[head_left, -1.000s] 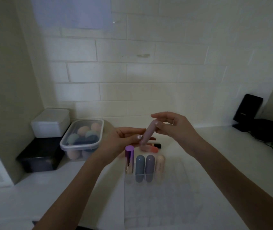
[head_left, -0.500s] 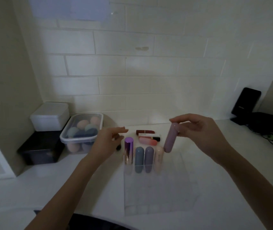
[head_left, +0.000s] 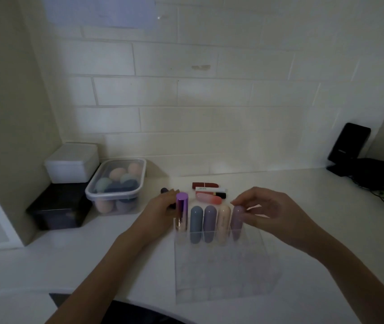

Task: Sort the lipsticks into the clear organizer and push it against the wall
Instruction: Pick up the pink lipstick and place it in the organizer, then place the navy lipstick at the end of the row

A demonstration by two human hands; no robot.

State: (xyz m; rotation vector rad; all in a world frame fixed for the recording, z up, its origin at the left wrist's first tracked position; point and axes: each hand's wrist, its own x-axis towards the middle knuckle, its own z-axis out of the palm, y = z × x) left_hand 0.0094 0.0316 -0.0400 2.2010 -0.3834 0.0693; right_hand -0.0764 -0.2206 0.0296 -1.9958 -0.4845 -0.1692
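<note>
The clear organizer [head_left: 226, 267] sits on the white counter [head_left: 303, 206] well short of the tiled wall [head_left: 209, 113], and its back row holds five lipsticks standing upright side by side: a metallic purple-capped lipstick [head_left: 181, 211] at the organizer's left end, then a grey-blue lipstick [head_left: 196, 224], a lavender lipstick [head_left: 210, 223], a cream lipstick [head_left: 224, 224] and a mauve lipstick [head_left: 237, 222] furthest right. The right hand [head_left: 272, 215] hangs over the organizer's right back corner, its fingers loosely curved, and the fingertips [head_left: 244, 215] pinch the mauve lipstick lightly near its rounded top. The left hand [head_left: 160, 210] lies just beside the organizer's left back corner, behind the purple-capped lipstick, with its fingers curled around a dark lipstick [head_left: 164, 190] of which only the end shows above the knuckles. Behind the organizer, between it and the wall, three more lie flat on the counter: a dark red lipstick [head_left: 205, 184] furthest back, a white tube with a black end [head_left: 210, 190] in the middle, and a pink lipstick [head_left: 208, 198] nearest the organizer. To the organizer's left stands a clear lidded tub [head_left: 116, 185] filled with egg-shaped makeup sponges, and beyond it a white box [head_left: 71, 162] rests on a black box [head_left: 60, 206] in the corner. Far to the organizer's right, by the wall, a black device [head_left: 348, 142] leans upright above a tangle of dark cables [head_left: 382, 181].
</note>
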